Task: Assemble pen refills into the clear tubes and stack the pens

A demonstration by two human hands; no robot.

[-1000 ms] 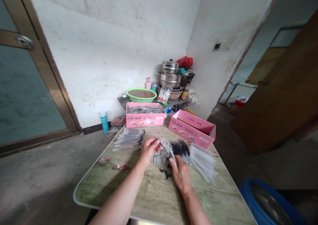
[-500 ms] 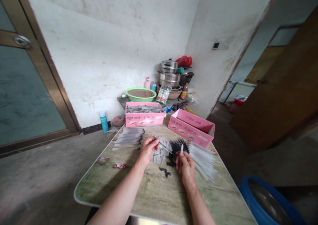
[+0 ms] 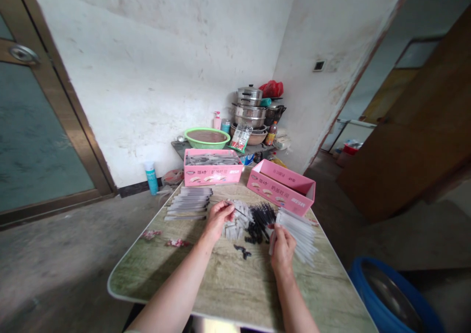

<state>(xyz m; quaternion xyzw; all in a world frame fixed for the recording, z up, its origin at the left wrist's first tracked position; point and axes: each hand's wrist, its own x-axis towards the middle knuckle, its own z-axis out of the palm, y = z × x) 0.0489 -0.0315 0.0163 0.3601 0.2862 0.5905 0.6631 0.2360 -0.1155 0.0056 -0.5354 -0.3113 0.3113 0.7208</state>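
My left hand (image 3: 218, 219) is closed in a pinch on a thin dark pen refill (image 3: 239, 210), its tip pointing right over a heap of small white pieces (image 3: 234, 231). Farther right, my right hand (image 3: 282, 247) is closed around a white pen barrel (image 3: 272, 243), mostly hidden by the fingers. That hand is beside a fanned pile of white barrels (image 3: 300, 237). Between the hands lie black refills (image 3: 264, 214) and small black pieces (image 3: 253, 232). A row of dark-tipped pens (image 3: 189, 203) lies left of my left hand.
Two pink boxes stand at the table's far end: the left box (image 3: 213, 176) holds many pens, and the right box (image 3: 279, 191) sits at an angle. Behind them are a green basin (image 3: 207, 144) and stacked pots (image 3: 250, 110). A blue tub (image 3: 393, 294) stands right of the table (image 3: 235, 284).
My right hand has moved right, toward the pile of white barrels, and the barrel it held upright is now lower and more hidden. My left hand has stayed nearly still with the refill.
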